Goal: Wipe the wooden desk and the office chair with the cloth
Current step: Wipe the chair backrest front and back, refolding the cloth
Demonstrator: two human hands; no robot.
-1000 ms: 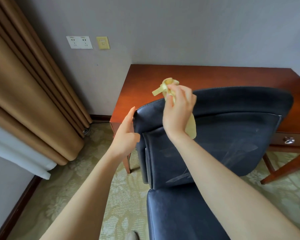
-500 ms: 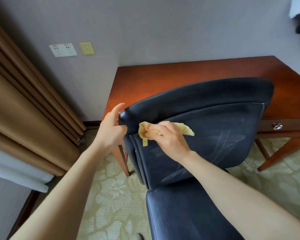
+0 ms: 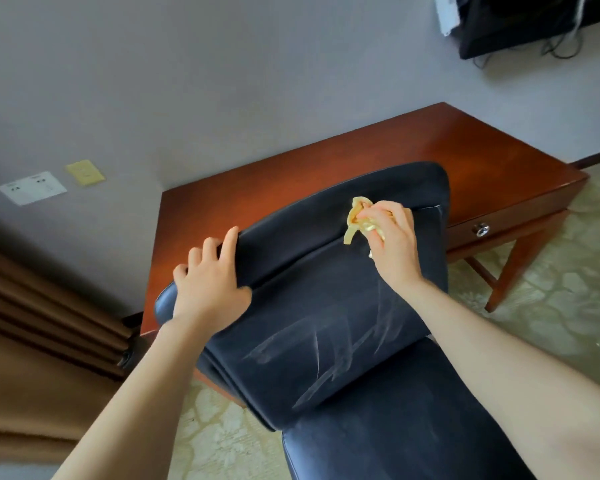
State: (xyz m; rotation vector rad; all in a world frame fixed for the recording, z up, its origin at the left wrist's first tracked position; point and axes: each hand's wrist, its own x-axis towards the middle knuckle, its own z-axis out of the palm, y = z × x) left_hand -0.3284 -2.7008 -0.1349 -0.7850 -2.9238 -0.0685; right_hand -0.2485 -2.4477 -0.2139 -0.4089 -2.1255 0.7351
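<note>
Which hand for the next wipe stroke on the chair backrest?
Right. The right hand holds the yellow cloth against the chair backrest; the left hand grips its top edge, likely steadying it, and holds no cloth.

A single head-worn camera is looking forward and down from close above the chair (image 3: 326,306), facing its backrest, the desk (image 3: 482,150) and the far wall (image 3: 222,81); the view is leaning, the desk's right end sitting higher.

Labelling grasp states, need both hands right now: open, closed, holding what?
Left hand: closed, fingers curled over the top edge of the chair back.
Right hand: closed, gripping the bunched yellow cloth against the chair back.
</note>
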